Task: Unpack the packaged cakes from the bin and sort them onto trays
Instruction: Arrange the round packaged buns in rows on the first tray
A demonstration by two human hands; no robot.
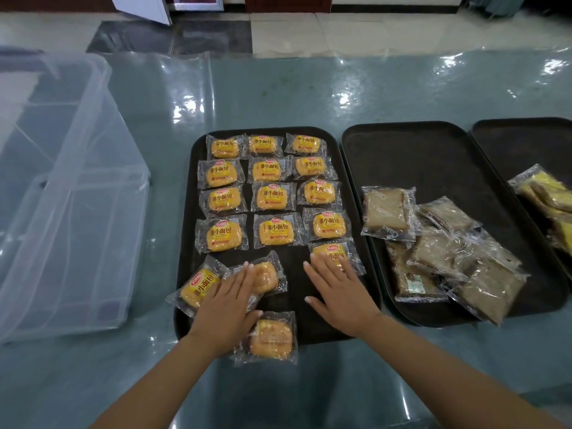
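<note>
A black tray in the middle holds several wrapped orange cakes in neat rows. Near its front edge three more cakes lie askew, one of them hanging over the rim. My left hand lies flat with straight fingers over two of these, a label-up cake and a label-down cake. My right hand rests flat on the tray, its fingertips touching a cake at the right end of the front row.
A clear plastic bin stands at the left on the glossy green table. A second black tray holds several brown cake packs. A third tray at the far right holds yellow packs.
</note>
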